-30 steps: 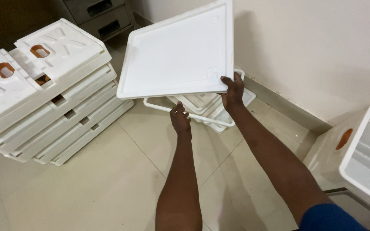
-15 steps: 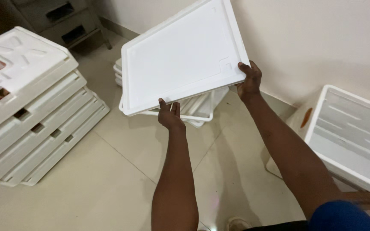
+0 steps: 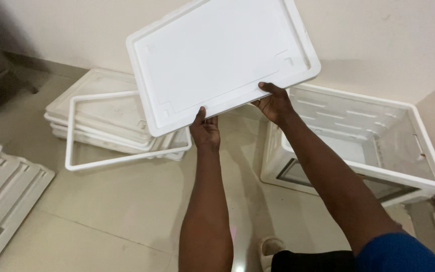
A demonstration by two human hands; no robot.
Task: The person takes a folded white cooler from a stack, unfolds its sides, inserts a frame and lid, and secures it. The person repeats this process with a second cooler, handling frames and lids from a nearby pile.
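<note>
Both my hands hold up a flat white rectangular lid (image 3: 217, 55), tilted, its inner face toward me. My left hand (image 3: 205, 130) grips its near edge at the lower left; my right hand (image 3: 274, 103) grips the same edge further right. Below and right of the lid stands an open white plastic box (image 3: 419, 174) on the floor by the wall. Left of my arms lies a stack of white lids (image 3: 94, 108) with a loose white rectangular frame (image 3: 122, 161) resting on it.
A pile of white ribbed panels (image 3: 3, 196) lies at the far left on the tiled floor. The cream wall (image 3: 378, 45) runs behind everything. The toe of my shoe (image 3: 268, 248) shows at the bottom.
My view has swung to the right with the lid. The open box is now fully in view under the lid's right side, and the big pile at left has slid mostly out of frame.
</note>
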